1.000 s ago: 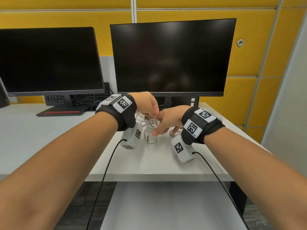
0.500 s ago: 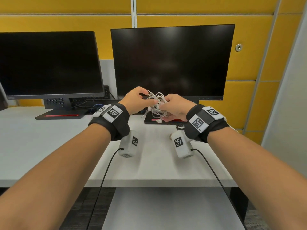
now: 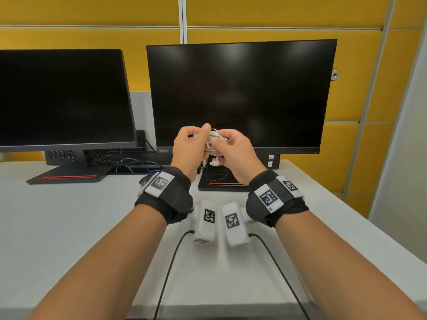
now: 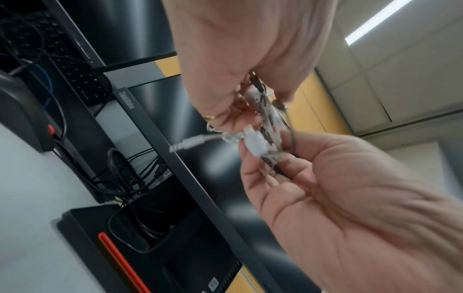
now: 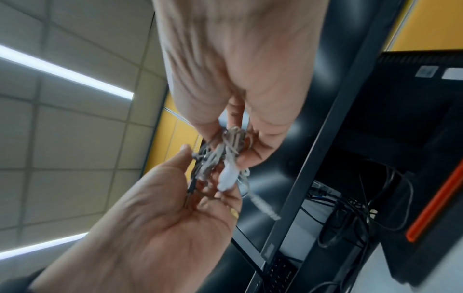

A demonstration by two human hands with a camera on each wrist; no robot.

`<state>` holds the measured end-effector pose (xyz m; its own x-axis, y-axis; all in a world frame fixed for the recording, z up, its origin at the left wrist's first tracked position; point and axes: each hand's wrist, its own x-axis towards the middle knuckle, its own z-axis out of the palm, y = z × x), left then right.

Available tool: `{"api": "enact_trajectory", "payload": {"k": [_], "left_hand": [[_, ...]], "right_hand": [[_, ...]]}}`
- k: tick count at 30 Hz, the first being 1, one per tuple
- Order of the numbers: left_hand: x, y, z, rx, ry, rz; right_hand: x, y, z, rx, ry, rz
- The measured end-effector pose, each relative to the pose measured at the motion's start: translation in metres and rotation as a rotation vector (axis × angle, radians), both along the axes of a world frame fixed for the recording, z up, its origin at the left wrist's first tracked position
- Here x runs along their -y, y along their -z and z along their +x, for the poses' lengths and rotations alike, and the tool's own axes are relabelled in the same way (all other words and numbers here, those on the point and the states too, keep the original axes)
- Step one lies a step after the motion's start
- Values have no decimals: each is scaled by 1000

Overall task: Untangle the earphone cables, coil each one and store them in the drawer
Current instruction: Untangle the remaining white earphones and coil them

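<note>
We hold the tangled earphone cables (image 3: 215, 142) up in the air between both hands, above the white desk (image 3: 69, 227) and in front of the lower edge of the right monitor (image 3: 240, 93). Our left hand (image 3: 189, 146) has its fingers curled toward the bundle, thumb and fingertips pinching the white wires from the left side. Our right hand (image 3: 233, 151) closes on the same clump from the right, with its fingers bent round the loops. In the left wrist view the tangle (image 4: 263, 126) sits squeezed between the two sets of fingers, and a white plug (image 4: 190, 143) sticks out sideways from it on a short stretch of cable. The right wrist view shows the bundle (image 5: 225, 156) blurred, with a white connector hanging down toward the palm below. In the head view a small white piece (image 3: 213, 162) dangles under the hands, just above the right monitor's black stand (image 3: 221, 181). A second monitor (image 3: 62, 98) stands to the left, with dark cables (image 3: 129, 161) trailing behind its base. Both wrists wear black straps with printed markers (image 3: 268, 197).
</note>
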<state>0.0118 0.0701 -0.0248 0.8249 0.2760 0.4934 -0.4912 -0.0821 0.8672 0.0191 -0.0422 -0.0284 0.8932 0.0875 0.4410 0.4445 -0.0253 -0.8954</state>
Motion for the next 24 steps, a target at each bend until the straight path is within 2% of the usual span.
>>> {"api": "enact_trajectory", "payload": {"k": [3, 6, 8, 10, 12, 15, 19, 24], "left_hand": [[-1, -5, 8, -53, 8, -45], [-9, 1, 20, -70, 83, -163], [-13, 10, 25, -45, 220, -196], [-15, 22, 31, -60, 414, -160], [-13, 27, 31, -95, 511, -101], [-9, 31, 24, -53, 408, 28], [-14, 32, 22, 0, 220, -37], [-12, 32, 17, 40, 151, -78]], "right_hand": [[0, 4, 15, -53, -28, 202], [3, 6, 23, -193, -113, 424], [3, 7, 25, -282, -144, 454], [0, 10, 26, -344, -157, 446], [-1, 14, 28, -383, -162, 447], [0, 17, 26, -414, -162, 442], [3, 20, 16, -360, -224, 360], [1, 23, 9, -216, -259, 293]]}}
